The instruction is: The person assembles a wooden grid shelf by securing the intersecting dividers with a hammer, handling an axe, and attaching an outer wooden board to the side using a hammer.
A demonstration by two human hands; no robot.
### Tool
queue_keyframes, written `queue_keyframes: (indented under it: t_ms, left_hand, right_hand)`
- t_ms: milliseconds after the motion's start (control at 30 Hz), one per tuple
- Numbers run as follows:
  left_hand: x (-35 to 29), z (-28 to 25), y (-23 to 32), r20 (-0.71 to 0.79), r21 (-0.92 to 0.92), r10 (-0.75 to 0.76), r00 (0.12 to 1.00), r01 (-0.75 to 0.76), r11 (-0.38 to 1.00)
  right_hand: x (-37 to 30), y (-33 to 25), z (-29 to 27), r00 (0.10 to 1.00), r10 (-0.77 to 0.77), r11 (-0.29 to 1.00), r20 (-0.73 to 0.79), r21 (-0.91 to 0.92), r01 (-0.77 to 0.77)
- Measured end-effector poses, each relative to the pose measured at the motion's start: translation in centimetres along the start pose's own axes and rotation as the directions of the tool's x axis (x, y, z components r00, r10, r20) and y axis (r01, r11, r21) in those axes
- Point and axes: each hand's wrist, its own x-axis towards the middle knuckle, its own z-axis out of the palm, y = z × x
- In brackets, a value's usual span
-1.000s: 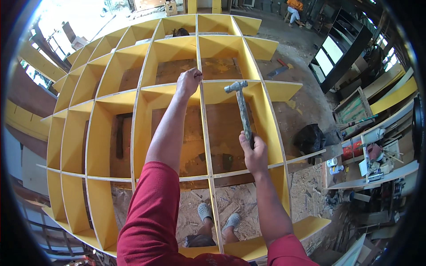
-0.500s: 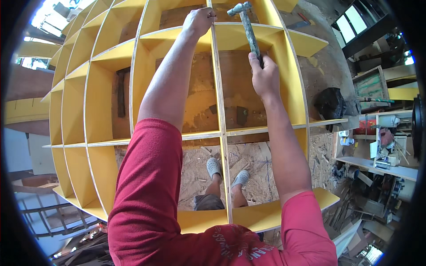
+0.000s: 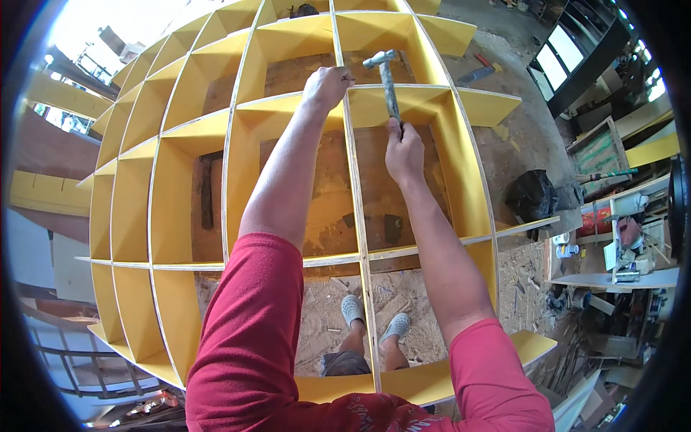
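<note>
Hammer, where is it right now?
In the head view, the hammer is just right of centre in the upper part, held by its handle in the right hand, with the left hand to its left.

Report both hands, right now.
Left hand: closed, at the yellow frame; whether it holds anything small cannot be told.
Right hand: closed, holding the hammer.

We're seeing the hammer (image 3: 389, 86) coming closer to the left hand (image 3: 330, 86) than a second ago. We're noting the right hand (image 3: 404, 153) moving farther forward, nearer the yellow cross panel (image 3: 421, 102). We're looking from a more downward-tilted view, with more red shirt (image 3: 327, 415) showing.
</note>
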Motion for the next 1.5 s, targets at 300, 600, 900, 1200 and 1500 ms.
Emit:
queue_keyframes:
  t_ms: [300,600,900,1200,1500]
  left_hand:
    - [0.6,0.5,0.0,0.0,0.116,-0.006,1.0,0.006,0.993]
    - [0.0,1.1,1.1,-0.027,0.112,0.016,1.0,-0.012,0.994]
    - [0.4,0.8,-0.6,-0.008,0.13,0.008,1.0,-0.007,0.992]
    - [-1.8,0.4,-1.3,-0.031,-0.047,0.02,0.999,-0.021,0.999]
    - [-5.2,0.3,-5.8,0.074,0.381,0.028,0.997,-0.054,0.923]
  right_hand:
    - [-0.6,-0.3,0.5,1.0,-0.004,0.997,0.005,0.08,0.003]
    - [-1.3,1.6,1.2,0.994,0.112,0.976,-0.01,0.191,-0.108]
    - [-2.0,1.2,2.9,0.993,0.102,0.983,-0.066,0.16,-0.09]
    - [-0.8,3.0,1.4,0.989,0.132,0.969,-0.067,0.221,-0.115]
    - [-1.1,2.2,2.3,0.991,0.134,0.977,-0.028,0.172,-0.127]
